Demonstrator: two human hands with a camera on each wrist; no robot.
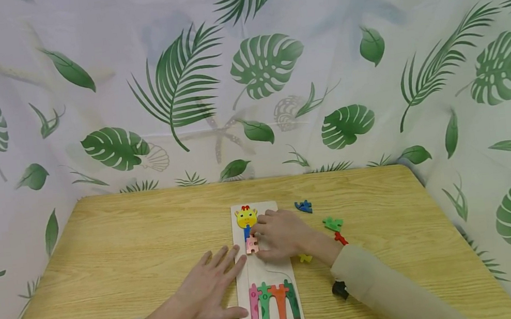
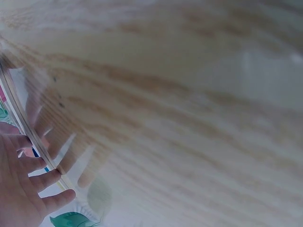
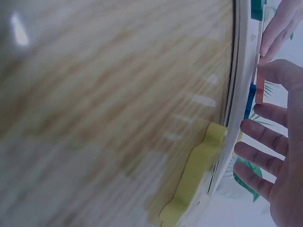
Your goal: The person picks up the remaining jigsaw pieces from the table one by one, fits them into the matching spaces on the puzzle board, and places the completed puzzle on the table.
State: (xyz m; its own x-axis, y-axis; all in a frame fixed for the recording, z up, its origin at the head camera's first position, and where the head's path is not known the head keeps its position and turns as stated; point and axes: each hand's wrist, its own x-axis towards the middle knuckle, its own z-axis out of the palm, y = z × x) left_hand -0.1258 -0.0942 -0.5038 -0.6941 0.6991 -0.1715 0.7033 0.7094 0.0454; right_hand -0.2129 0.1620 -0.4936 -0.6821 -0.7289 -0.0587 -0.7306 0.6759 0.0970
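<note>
A giraffe puzzle lies on a pale board. Its yellow giraffe head sits at the far end, with a blue piece below it. Just under the blue one is a pink puzzle piece, which my right hand pinches between thumb and index finger; the right wrist view shows this pink piece edge-on. Spread out flat, my left hand rests on the table with fingertips at the board's left edge. Pink, green, orange and dark green leg pieces line the near end.
Right of the board lie loose pieces: blue, green, red and yellow. A small black object is beside the right sleeve. Behind the wooden table hangs a leaf-patterned curtain.
</note>
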